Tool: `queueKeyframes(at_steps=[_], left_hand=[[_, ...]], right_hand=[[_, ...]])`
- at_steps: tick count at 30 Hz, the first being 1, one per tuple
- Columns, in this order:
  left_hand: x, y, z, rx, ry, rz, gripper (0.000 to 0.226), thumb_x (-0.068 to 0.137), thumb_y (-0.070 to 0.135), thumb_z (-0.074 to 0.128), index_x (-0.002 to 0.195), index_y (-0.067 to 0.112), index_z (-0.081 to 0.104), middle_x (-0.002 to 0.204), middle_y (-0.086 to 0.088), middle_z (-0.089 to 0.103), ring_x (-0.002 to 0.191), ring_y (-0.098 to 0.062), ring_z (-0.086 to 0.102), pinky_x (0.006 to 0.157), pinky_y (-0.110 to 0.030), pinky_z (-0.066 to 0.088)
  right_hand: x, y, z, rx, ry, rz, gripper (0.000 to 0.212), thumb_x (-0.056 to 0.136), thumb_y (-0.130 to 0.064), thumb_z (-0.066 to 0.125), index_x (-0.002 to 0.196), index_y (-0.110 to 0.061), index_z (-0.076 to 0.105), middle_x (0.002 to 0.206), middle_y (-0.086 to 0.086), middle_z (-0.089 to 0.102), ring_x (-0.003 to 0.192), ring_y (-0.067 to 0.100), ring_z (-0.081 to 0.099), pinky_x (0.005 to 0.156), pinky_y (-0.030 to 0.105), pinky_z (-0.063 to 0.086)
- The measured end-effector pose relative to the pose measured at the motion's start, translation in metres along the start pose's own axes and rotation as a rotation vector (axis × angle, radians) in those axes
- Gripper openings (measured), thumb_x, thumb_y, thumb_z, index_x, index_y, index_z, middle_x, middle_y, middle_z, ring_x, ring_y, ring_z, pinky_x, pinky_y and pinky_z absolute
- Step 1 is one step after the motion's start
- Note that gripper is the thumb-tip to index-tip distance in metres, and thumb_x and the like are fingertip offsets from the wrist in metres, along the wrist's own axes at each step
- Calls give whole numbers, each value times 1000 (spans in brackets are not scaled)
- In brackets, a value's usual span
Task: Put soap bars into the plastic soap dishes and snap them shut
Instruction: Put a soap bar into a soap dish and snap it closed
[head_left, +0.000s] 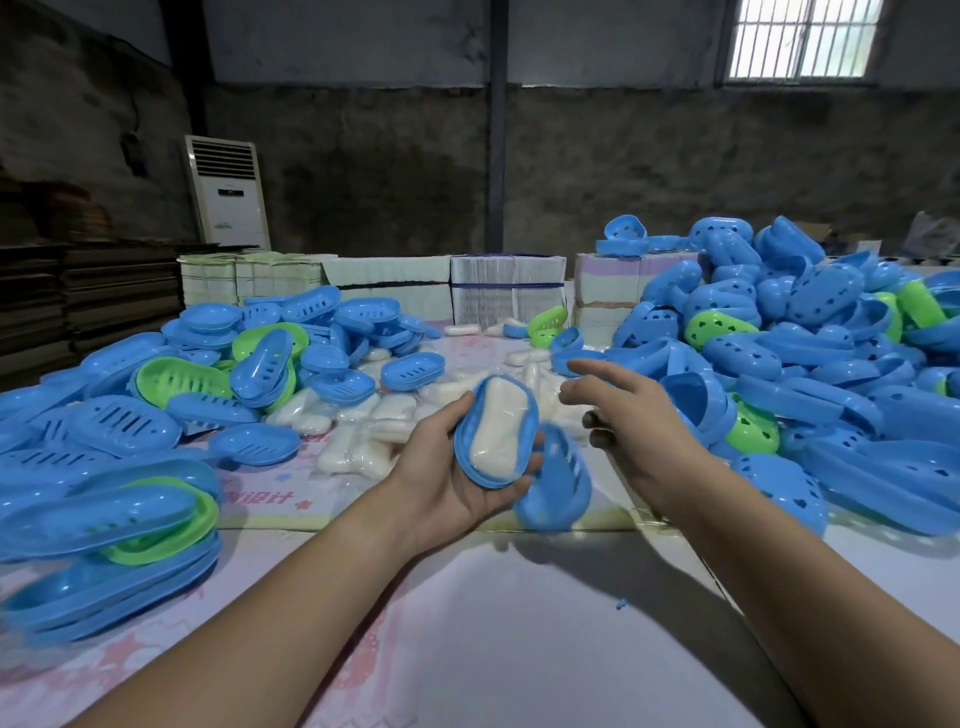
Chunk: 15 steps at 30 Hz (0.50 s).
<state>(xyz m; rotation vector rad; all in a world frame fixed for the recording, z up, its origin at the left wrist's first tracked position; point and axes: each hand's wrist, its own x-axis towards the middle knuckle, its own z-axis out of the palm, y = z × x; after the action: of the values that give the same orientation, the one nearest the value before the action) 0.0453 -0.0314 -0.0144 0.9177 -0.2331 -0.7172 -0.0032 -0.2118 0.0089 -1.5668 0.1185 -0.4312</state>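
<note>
My left hand (447, 470) grips a blue soap dish base (467, 415) that holds a white soap bar (500, 428), tilted up toward me above the table. A second blue slotted dish part (556, 486), blurred, sits just right of it at my left fingertips; whether those fingers hold it too is unclear. To the right, my right hand (626, 410) hovers with spread, relaxed fingers and holds nothing. Wrapped white soap bars (363, 431) lie in a loose heap on the table behind my hands.
Heaps of blue and green dish parts flank me: slotted ones on the left (156, 395), ones with heart-shaped holes on the right (810, 353). Bundled flat cartons (506, 291) stand along the table's far edge. A white air-conditioner unit (228, 192) stands by the wall.
</note>
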Motion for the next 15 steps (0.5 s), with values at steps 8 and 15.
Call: queueKeyframes(at_steps=[8, 15], left_hand=[[0, -1, 3, -28, -85, -18, 51, 86, 45, 57, 115, 5, 72, 103, -18, 66, 77, -27, 63, 51, -29, 46], [4, -6, -1, -22, -49, -5, 59, 87, 45, 57, 128, 3, 64, 110, -22, 66, 77, -27, 60, 48, -27, 41]], right_hand=[[-7, 8, 4, -372, -231, 115, 36, 88, -27, 69, 124, -27, 65, 115, 0, 71, 93, 13, 70, 75, 25, 54], [-6, 11, 1, -435, -295, 205, 22, 89, -27, 69, 108, -18, 70, 82, 3, 66, 54, 10, 50, 47, 25, 37]])
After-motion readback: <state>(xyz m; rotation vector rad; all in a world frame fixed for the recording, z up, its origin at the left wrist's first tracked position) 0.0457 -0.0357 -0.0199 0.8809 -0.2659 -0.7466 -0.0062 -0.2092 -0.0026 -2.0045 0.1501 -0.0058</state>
